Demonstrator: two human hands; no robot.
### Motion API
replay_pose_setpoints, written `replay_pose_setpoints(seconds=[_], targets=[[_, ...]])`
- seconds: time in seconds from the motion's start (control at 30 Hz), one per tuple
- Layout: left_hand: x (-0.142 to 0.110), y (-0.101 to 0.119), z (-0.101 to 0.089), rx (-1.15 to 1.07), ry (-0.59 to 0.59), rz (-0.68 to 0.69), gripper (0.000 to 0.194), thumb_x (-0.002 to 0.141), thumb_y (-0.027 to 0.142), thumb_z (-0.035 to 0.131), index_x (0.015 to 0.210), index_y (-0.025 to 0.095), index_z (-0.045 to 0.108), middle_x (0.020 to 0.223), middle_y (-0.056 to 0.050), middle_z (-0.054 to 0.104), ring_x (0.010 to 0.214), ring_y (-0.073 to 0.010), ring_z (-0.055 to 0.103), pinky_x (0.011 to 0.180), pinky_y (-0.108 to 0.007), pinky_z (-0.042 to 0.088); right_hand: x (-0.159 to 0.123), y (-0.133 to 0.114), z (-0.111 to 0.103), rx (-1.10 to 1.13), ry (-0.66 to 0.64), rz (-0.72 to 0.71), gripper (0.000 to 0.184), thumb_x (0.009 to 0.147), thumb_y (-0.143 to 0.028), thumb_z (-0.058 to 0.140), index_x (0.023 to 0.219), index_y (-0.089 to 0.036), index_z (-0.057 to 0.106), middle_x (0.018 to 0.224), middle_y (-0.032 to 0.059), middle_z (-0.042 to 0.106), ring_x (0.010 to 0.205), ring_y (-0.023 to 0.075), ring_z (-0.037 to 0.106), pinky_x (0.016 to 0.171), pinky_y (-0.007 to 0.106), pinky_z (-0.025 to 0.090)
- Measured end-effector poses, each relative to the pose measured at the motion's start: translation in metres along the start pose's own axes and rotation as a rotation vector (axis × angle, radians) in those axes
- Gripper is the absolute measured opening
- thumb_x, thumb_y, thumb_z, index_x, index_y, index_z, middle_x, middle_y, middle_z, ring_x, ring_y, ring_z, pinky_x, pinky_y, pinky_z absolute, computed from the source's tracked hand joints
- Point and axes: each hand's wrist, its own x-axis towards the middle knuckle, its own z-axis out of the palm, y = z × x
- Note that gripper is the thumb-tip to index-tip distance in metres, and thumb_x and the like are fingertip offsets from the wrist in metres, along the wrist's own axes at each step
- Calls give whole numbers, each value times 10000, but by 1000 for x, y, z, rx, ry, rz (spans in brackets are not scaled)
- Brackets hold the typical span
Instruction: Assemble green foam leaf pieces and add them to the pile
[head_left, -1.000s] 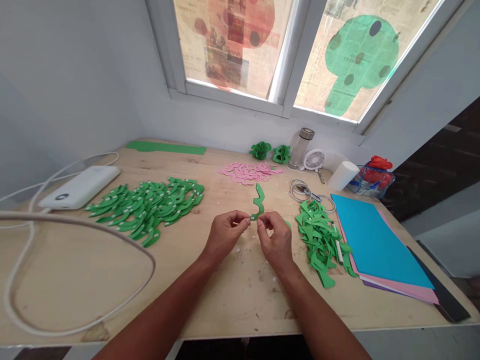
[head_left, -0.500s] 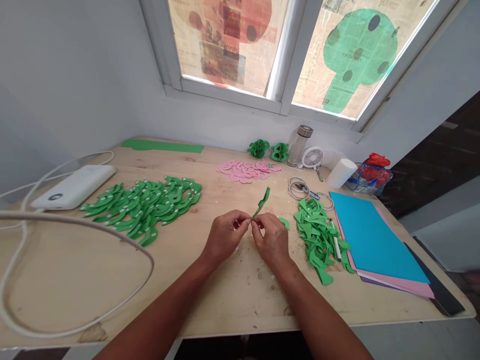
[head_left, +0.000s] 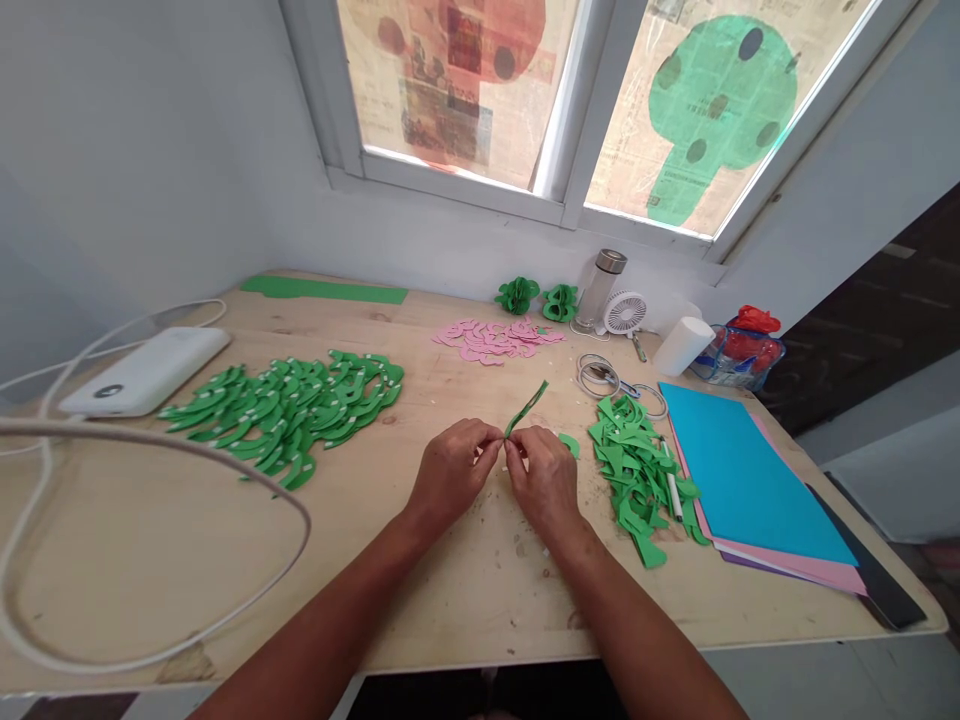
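A narrow green foam-like cutout sticks up and to the right from between my fingertips, seen nearly edge-on. My left hand pinches its lower end with thumb and forefinger. Right beside it, my right hand pinches the same end, and the fingertips almost meet. One small green cutout lies just past the right hand. To the left spreads a pile of curved green cutouts with small white patches on them. Green scraps are heaped on the right, with a white pen on top.
Pink cutouts and two green paper-like balls sit toward the wall. Near them stand a bottle and a small fan. Scissors and blue sheets lie right. A white cable loops at left.
The green cutout has turned in my fingers, leaning further right and showing its edge more. Both hands stay in nearly the same place, still pinching.
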Motion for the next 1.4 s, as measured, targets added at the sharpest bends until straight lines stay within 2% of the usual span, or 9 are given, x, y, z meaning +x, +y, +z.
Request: replay_pose_setpoints(seconds=[0.87,1.03,1.3,1.4], targets=[[0,0,1,-9,-4,-12,147,777,184,484,716,168,617,735,-49,659,659,-161,578,602,-261,434,1,-1,1,13,-5,54,135,787,-157,486,707,-179,594,658,37,625,658,172,549,623,268,349],[1,2,0,-172,-14,-128,159,761,212,502,703,163,642,731,-41,672,650,-156,589,605,-254,443,2,-1,0,128,-1,100,148,776,-155,476,694,-182,595,660,29,628,638,155,547,623,254,367],[6,-2,-1,-614,30,-458,174,659,314,625,656,142,653,591,-18,617,560,-136,545,522,-233,448,5,5,-1,272,8,226,149,756,-195,478,668,-183,597,619,-1,598,542,122,499,547,232,354],[8,-4,-2,-766,36,-535,206,617,337,668,636,132,648,583,-29,609,543,-129,535,512,-234,447,7,10,-3,305,32,277,144,754,-198,473,679,-183,595,617,-9,592,528,118,486,527,228,349]])
